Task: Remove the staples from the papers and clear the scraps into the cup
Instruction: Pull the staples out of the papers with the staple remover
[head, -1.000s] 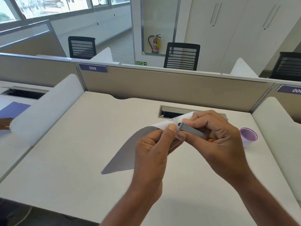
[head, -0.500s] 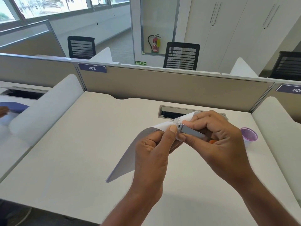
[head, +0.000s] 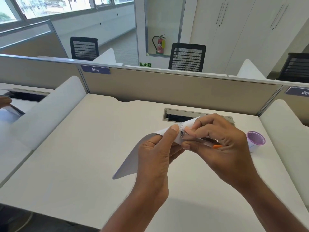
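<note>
Hands: my left hand [head: 155, 153] is raised over the worktop [head: 83, 156] with thumb and curled fingers pinching the upper corner of the papers [head: 132, 156]. My right hand [head: 222, 144] is wrapped around the staple remover [head: 184, 134], its thumb lying along the tool. Worktop: a pale surface that carries only the cup within my view. I see no loose staples or paper scraps on it, though pieces that small could escape this camera. Papers: held clear of the worktop, bowed, the free lower corner hanging down towards me and the pinched corner lifted between the two hands. Cup [head: 253, 147]: a small white cup with a purple inside, standing upright on the worktop just beyond and to the right of the right hand, apart from the papers. I cannot tell whether it holds anything. Staple remover: a slim metal tool with an orange end showing inside the right palm, its metal tip set against the pinched corner, next to the left thumb. The staple itself is too small to make out. Progress, as I judge it: extraction at this corner is under way, and clearing the scraps into the cup is not yet done.
</note>
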